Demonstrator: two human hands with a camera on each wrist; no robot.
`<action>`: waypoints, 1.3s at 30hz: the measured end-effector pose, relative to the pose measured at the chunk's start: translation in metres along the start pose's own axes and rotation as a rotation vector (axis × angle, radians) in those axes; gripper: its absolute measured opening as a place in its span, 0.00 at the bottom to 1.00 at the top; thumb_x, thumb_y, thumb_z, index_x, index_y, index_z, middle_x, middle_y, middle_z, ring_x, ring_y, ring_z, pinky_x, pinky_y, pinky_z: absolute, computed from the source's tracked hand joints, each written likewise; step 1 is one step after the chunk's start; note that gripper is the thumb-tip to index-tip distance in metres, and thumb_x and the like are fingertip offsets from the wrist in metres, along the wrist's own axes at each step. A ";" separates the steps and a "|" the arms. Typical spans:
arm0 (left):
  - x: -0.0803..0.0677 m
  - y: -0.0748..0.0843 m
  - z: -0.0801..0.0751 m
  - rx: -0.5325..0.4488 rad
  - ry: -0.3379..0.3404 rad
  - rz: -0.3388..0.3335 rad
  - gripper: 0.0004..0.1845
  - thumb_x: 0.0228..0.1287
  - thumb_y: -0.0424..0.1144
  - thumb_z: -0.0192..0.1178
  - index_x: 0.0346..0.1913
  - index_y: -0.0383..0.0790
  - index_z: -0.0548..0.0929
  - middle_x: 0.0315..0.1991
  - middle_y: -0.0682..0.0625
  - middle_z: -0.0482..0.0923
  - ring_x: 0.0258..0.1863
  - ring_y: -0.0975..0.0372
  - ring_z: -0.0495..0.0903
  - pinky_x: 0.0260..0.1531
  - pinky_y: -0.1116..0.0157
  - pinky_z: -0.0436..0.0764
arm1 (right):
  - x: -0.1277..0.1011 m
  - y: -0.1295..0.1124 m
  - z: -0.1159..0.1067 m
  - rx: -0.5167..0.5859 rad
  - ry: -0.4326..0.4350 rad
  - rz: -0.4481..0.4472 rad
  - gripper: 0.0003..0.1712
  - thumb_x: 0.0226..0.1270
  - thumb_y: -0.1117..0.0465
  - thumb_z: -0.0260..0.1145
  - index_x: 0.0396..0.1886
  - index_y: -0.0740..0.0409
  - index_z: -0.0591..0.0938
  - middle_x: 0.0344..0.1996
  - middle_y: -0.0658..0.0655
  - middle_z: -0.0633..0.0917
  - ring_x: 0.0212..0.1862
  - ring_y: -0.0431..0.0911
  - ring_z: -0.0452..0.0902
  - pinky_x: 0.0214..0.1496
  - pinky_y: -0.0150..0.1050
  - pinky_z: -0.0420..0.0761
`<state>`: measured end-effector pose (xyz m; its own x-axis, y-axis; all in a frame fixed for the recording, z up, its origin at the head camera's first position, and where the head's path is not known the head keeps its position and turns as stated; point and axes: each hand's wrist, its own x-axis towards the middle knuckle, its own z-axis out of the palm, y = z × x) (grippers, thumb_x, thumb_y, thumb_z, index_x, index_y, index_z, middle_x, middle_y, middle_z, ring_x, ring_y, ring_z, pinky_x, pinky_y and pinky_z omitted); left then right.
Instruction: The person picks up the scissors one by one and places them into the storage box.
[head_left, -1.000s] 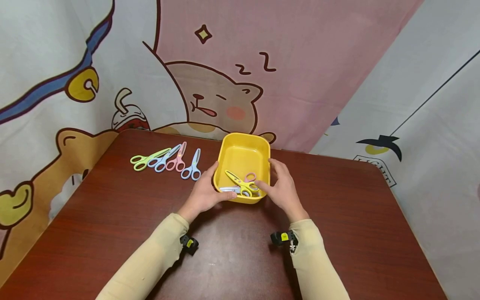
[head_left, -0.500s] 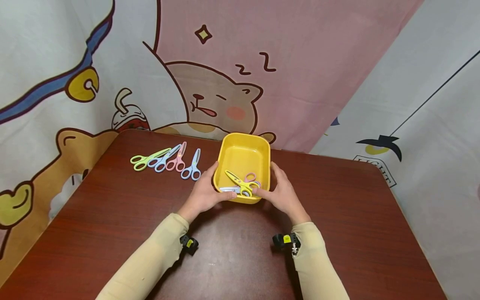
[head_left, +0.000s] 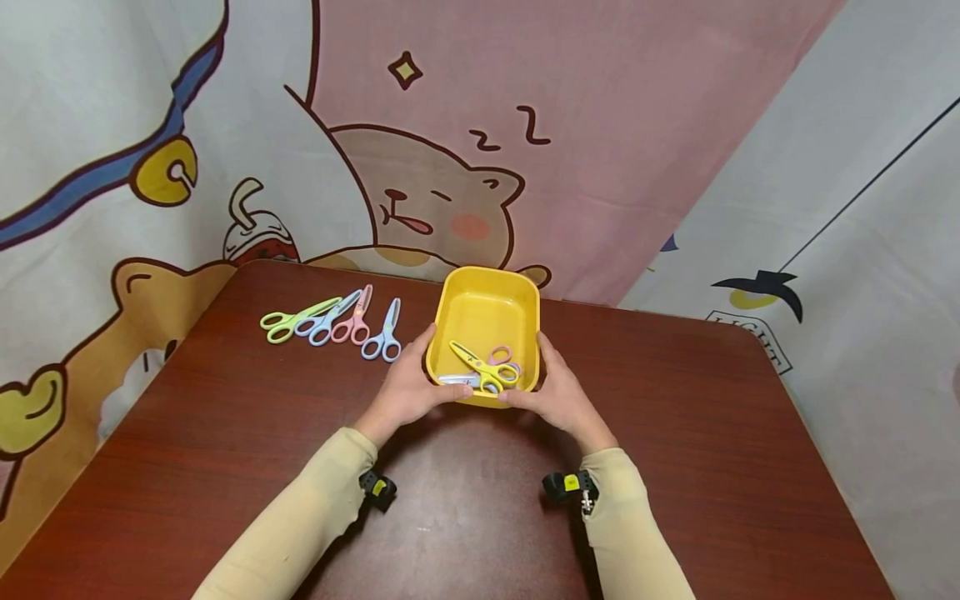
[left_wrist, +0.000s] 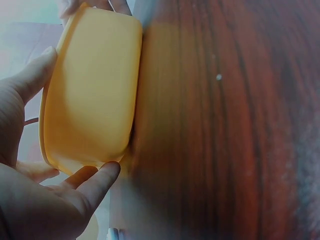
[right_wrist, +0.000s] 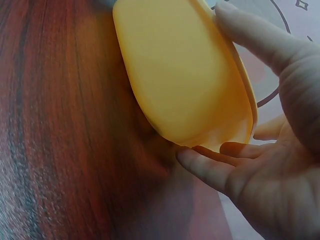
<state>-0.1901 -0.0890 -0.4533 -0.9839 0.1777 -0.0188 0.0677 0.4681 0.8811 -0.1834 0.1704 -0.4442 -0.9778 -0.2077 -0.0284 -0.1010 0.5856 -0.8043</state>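
A yellow plastic tray [head_left: 480,312] sits on the table between my hands. Its near end holds yellow scissors [head_left: 468,357], which lie over a pink-handled pair [head_left: 501,349] and a pale blade [head_left: 453,380]; how many lie beneath I cannot tell. My left hand [head_left: 405,385] grips the tray's near left corner, thumb at the front rim, fingers along the side. Mirroring it, my right hand [head_left: 564,398] holds the near right corner. Both wrist views show the tray's outer wall [left_wrist: 95,85] with fingertips low against it.
Left of the tray lie green scissors [head_left: 324,307], blue scissors [head_left: 343,307], pink scissors [head_left: 360,312] and another blue pair [head_left: 390,321]; the first ones overlap. The dark red-brown table [head_left: 675,400] ends at a cartoon-printed curtain [head_left: 600,150].
My right thumb has moved from over the yellow scissors' handles down to the tray's front rim, and the right fingers have slid nearer along its side. The left hand and tray stay put.
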 end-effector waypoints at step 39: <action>0.001 0.001 -0.006 0.028 -0.027 0.103 0.54 0.52 0.48 0.81 0.79 0.46 0.61 0.66 0.41 0.76 0.59 0.49 0.77 0.61 0.49 0.75 | -0.001 -0.015 0.004 0.127 -0.036 0.108 0.68 0.50 0.56 0.84 0.84 0.43 0.51 0.65 0.61 0.76 0.60 0.56 0.73 0.67 0.54 0.70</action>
<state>-0.1921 -0.0934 -0.4494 -0.9666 0.2496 0.0580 0.1734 0.4704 0.8652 -0.1798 0.1590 -0.4345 -0.9741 -0.1782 -0.1388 0.0311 0.5029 -0.8638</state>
